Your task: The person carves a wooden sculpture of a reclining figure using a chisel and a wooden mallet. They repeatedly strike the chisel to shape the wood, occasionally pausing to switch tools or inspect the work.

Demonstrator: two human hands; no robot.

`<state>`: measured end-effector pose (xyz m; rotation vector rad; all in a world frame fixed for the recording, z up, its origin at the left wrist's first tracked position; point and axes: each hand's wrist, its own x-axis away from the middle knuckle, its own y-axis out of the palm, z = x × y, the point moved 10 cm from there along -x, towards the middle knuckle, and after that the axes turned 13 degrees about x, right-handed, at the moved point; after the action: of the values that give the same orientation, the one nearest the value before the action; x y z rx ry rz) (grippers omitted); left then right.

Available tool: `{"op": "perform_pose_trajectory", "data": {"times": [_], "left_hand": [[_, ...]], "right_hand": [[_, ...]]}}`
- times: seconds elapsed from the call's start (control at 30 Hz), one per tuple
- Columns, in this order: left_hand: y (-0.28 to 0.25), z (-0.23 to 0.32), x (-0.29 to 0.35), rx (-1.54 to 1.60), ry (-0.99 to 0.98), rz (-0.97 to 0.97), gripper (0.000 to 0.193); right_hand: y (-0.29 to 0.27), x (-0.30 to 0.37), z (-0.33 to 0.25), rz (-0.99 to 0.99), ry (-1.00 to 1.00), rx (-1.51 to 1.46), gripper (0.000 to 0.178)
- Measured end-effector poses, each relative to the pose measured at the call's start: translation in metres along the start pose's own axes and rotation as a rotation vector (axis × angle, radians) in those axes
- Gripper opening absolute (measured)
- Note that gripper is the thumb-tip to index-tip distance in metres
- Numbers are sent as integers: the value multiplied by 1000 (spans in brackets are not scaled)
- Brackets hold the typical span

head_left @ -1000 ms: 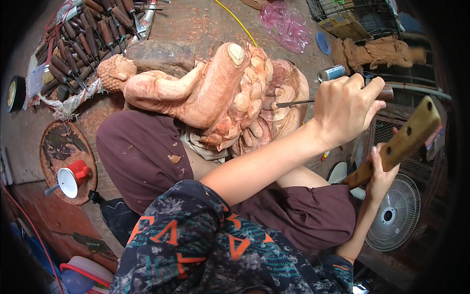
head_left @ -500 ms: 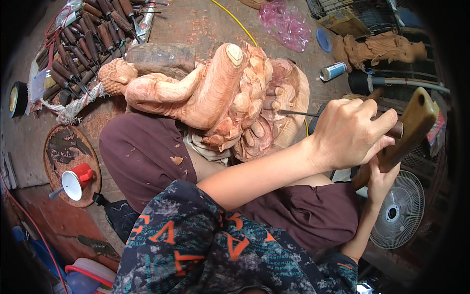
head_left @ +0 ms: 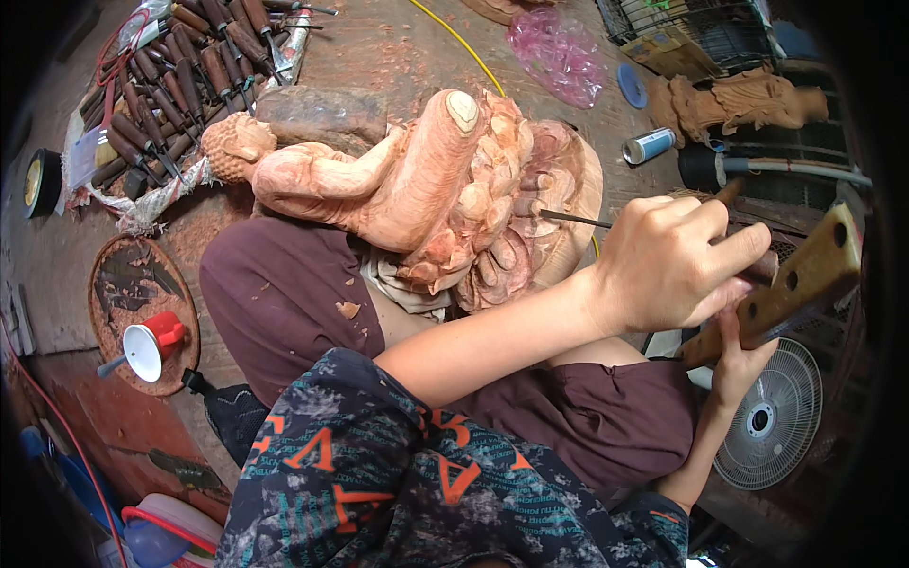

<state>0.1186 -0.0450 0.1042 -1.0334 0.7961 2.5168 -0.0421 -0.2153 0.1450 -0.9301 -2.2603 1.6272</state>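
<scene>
Wooden statue (head_left: pixel 407 204), just leftward of left grip (head_left: pixel 668 260).

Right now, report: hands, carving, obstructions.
Left hand grips brown-handled metal chisel, tip at reddish carved wooden statue's base. Right hand holds long yellowish-brown mallet. Nothing seen blocking chisel tip.

Your carved figure (head_left: pixel 405 204) is matt, tool-marked wood. Your chisel (head_left: pixel 576 220) shows a dark metal shaft; your bar (head_left: pixel 773 295) looks smooth, faintly glossy.
</scene>
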Motion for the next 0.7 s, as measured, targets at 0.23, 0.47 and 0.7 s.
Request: {"op": "perform_pose_trajectory", "data": {"times": [0.23, 0.47, 0.7], "left_hand": [[-8, 6, 8, -73, -1, -4, 52], [-20, 9, 10, -70, 47, 81, 53], [-27, 14, 13, 14, 54, 114, 48]], "right_hand": [[1, 3, -28, 71, -90, -71, 67], [-3, 8, -41, 108, -222, 39, 67], [-7, 18, -52, 164, -217, 109, 70]]}}
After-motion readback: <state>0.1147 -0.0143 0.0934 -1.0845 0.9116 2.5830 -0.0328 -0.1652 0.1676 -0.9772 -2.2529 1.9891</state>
